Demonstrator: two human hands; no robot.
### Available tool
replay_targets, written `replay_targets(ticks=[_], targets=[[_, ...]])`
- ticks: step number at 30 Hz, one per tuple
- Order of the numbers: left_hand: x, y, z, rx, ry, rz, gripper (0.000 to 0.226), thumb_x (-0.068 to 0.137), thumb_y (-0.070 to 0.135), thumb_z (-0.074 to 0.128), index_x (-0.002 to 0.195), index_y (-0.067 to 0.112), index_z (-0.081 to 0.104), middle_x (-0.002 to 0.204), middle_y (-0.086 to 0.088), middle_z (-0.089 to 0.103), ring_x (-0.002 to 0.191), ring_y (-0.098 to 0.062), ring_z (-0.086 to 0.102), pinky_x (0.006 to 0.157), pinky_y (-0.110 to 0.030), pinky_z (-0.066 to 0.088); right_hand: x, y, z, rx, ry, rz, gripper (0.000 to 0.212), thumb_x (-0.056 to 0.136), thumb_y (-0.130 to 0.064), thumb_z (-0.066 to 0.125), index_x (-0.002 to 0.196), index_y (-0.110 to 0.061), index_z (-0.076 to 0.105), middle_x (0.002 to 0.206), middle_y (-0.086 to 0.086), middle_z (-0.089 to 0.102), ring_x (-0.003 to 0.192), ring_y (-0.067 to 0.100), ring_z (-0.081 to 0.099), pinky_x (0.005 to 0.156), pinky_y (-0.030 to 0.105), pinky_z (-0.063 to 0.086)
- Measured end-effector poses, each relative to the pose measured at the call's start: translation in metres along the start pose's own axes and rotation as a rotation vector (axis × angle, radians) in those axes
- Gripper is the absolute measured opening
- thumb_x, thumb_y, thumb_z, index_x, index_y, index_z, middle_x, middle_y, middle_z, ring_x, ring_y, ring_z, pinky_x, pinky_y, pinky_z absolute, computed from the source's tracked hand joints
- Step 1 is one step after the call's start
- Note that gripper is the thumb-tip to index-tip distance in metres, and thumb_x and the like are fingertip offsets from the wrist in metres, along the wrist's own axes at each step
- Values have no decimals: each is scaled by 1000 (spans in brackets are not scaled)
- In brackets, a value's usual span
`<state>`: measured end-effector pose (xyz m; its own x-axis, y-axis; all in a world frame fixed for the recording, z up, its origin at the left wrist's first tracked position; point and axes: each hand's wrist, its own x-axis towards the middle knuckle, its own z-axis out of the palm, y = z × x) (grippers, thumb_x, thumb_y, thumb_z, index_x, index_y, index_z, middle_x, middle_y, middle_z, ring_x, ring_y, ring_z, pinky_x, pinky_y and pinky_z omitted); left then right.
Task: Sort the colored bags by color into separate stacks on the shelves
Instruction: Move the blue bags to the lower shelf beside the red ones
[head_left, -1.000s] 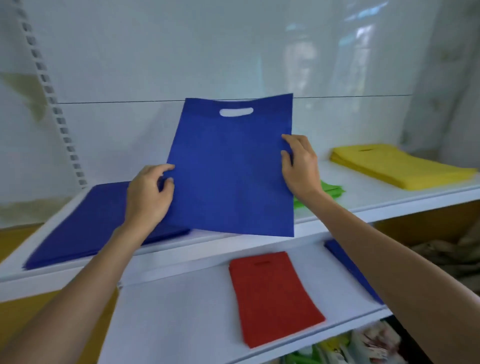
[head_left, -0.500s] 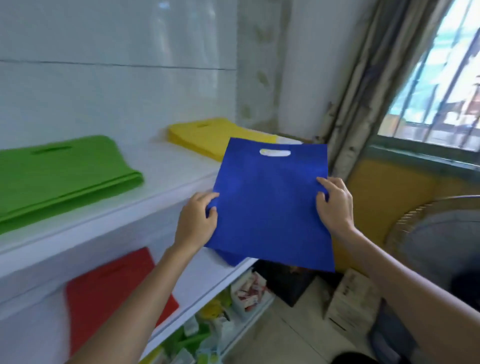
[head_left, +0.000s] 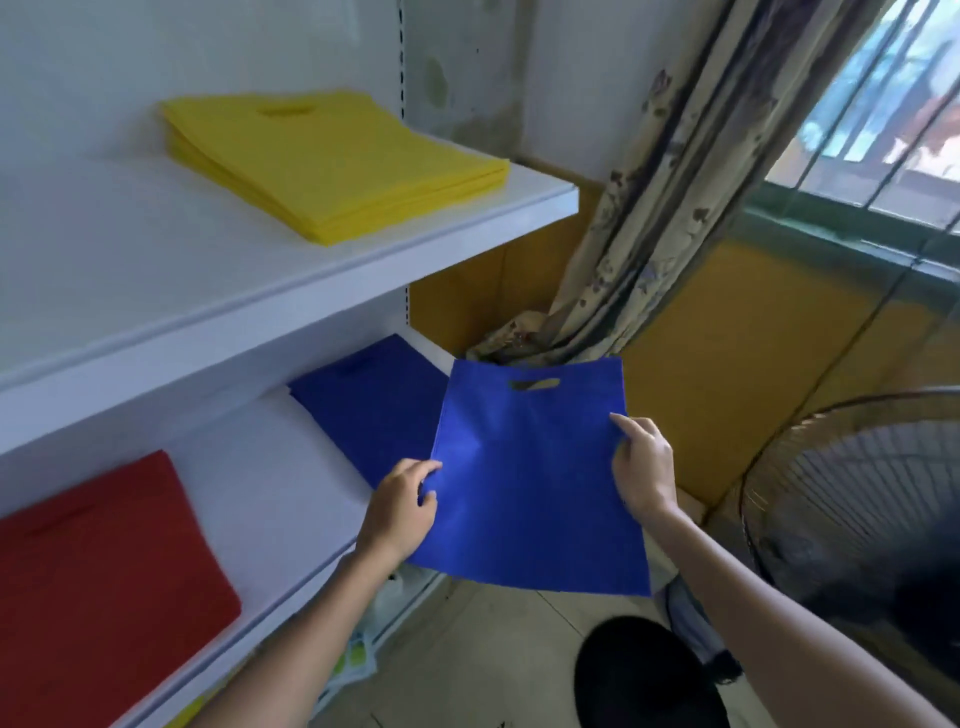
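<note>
Holding the blue bag (head_left: 530, 483) in the air off the front edge of the lower shelf (head_left: 270, 514), just beside the blue stack (head_left: 371, 410); pinching its left edge with the left hand (head_left: 400, 514), its right with the right hand (head_left: 644, 467), curling fingers (head_left: 626, 423) onto the cloth. Probably risking a sag or fold on landing, or settling askew over the shelf lip, gripping limp fabric only at the sides. Pointing the handle cut-out (head_left: 534, 385) away; running the long axis near to far
</note>
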<state>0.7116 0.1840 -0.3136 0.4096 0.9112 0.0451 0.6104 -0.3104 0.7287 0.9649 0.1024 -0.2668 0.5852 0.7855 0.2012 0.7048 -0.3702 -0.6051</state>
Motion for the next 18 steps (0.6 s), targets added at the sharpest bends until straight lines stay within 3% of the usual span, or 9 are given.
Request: replay_targets(ticks=[4, 9, 15, 18], targets=[[28, -17, 18, -29, -13, -79, 38, 89, 2, 51, 126, 9, 55, 120, -4, 55, 96, -16, 55, 87, -20, 41, 36, 9, 30, 10, -18, -8, 33, 93, 2, 43, 123, -3, 57, 116, 10, 57, 103, 20, 53, 83, 22, 39], [52, -41, 31, -26, 74, -197, 36, 86, 1, 56, 120, 11, 59, 96, 3, 49, 80, -13, 50, 78, -16, 39, 82, 16, 80, -1, -90, -39, 26, 95, -5, 45, 113, -3, 63, 114, 11, 61, 102, 24, 56, 85, 29, 44], [79, -80, 44, 9, 311, -382, 32, 84, 4, 61, 116, 11, 61, 95, 5, 49, 73, -8, 49, 73, -15, 38, 160, -4, 177, -49, -347, -287, 40, 91, -5, 46, 131, -7, 50, 131, 8, 48, 121, 24, 44, 96, 33, 40], [91, -95, 54, 32, 397, -493, 33, 85, 6, 61, 117, 10, 60, 100, -2, 55, 75, -11, 51, 72, -17, 41, 191, -20, 221, -73, -513, -452, 50, 90, 1, 44, 139, -6, 41, 142, 8, 38, 132, 23, 33, 103, 31, 36]])
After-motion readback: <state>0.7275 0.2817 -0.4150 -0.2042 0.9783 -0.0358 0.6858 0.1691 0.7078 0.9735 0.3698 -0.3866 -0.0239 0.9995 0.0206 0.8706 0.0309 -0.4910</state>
